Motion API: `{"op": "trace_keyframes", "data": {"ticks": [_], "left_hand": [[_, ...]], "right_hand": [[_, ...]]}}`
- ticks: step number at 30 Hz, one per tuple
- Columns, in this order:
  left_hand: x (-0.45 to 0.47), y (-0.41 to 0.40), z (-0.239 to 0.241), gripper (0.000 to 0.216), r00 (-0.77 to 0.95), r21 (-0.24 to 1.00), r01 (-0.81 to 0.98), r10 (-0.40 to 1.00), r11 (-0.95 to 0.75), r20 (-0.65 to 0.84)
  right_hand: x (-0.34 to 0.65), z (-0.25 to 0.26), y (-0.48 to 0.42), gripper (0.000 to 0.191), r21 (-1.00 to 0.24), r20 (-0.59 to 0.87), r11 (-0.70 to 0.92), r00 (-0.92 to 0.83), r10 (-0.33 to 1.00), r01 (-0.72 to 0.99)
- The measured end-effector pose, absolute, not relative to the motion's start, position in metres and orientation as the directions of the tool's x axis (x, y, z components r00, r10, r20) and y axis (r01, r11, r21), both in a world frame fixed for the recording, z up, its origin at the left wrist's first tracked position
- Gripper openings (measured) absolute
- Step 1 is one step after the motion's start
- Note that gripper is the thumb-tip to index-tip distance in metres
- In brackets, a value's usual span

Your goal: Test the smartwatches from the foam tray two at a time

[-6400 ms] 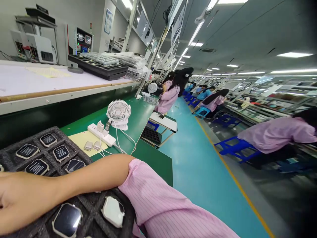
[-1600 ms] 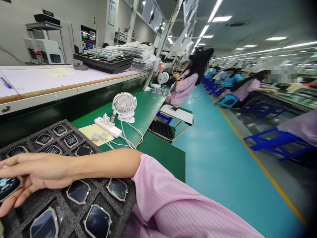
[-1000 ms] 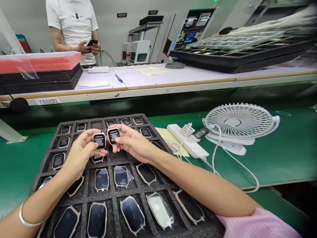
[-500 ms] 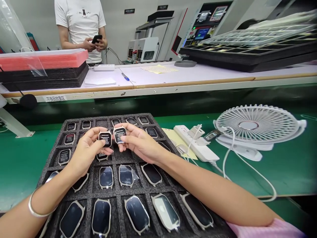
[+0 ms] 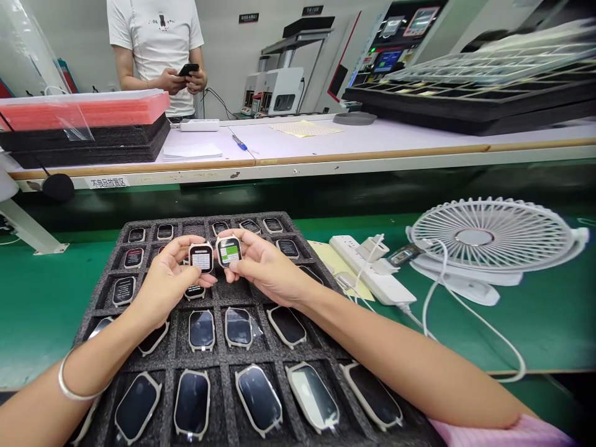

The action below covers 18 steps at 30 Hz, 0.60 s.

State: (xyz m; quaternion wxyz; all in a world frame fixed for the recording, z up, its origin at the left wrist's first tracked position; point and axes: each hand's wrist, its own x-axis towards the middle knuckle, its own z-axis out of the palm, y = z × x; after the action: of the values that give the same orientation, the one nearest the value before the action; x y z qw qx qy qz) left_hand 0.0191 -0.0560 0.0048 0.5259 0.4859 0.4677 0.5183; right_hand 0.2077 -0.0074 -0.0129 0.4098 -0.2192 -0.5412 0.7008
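Above a black foam tray (image 5: 218,366), my left hand (image 5: 170,282) grips a smartwatch body (image 5: 202,257) without a strap; its lit screen shows a pale table-like page. Beside it, my right hand (image 5: 265,267) pinches a second strapless smartwatch body (image 5: 228,251), whose screen shows green and white blocks. Both are tilted up, side by side, with each thumb at a lower screen edge. Several similar watch bodies lie in the tray's compartments, such as a dark one (image 5: 202,329) and one with a glare (image 5: 313,397). Some in the back rows show lit text.
On the green bench to the right are a white power strip (image 5: 367,273) with plugs and cables, and a white fan (image 5: 475,236). A raised shelf (image 5: 298,149) holds stacked foam trays (image 5: 456,112) and pink foam sheets (image 5: 93,110). Behind it stands a person (image 5: 161,56) with a phone.
Both held watch screens have gone from dark text pages to brighter ones: a pale table on the left watch, green and white blocks on the right. My hands stay nearly in place.
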Motion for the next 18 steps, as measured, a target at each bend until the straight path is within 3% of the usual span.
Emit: {"op": "trace_keyframes", "data": {"ticks": [6, 18], "left_hand": [[0.0193, -0.0562, 0.0068, 0.035, 0.060, 0.987, -0.152, 0.997, 0.046, -0.037], [0.0182, -0.0579, 0.0068, 0.037, 0.071, 0.987, -0.151, 0.997, 0.051, -0.041]], "right_hand": [[0.2062, -0.0143, -0.0054, 0.032, -0.923, 0.068, -0.160, -0.557, 0.828, -0.350], [0.2058, -0.0155, -0.0060, 0.040, -0.936, 0.079, -0.126, -0.544, 0.835, -0.330]]}}
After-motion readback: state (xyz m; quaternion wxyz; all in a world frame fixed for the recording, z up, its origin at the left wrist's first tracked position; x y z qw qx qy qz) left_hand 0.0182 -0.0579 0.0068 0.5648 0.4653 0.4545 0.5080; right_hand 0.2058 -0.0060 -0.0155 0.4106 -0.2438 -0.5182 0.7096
